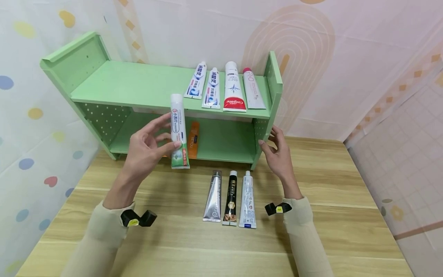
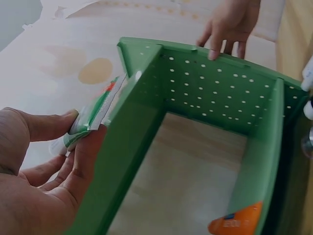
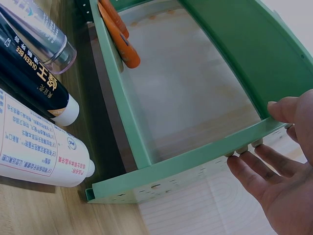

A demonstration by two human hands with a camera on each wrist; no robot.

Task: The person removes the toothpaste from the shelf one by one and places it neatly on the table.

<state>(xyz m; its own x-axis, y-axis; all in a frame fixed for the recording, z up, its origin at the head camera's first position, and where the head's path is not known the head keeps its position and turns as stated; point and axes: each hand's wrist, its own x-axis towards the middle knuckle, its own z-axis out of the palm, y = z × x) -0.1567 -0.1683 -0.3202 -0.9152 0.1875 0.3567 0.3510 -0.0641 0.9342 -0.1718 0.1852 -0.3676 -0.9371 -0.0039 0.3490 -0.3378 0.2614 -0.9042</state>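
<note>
I count four toothpaste tubes (image 1: 225,86) already lying on the green shelf rack's (image 1: 138,82) top board, up beyond my fingertips, and an orange tube (image 1: 194,139) on the lower one. My left hand (image 1: 147,148) pinches the green-and-white toothpaste tube (image 1: 178,130) upright before the rack. My right hand (image 1: 278,154), fingers loosely extended, touches the rack's right side panel. Three tubes (image 1: 230,200) wait on the wooden table (image 1: 328,215) between my wrists; I judge nothing blocks the way.

left hand (image 1: 147,148) pinching, right hand (image 1: 278,154) fingers straight
</note>
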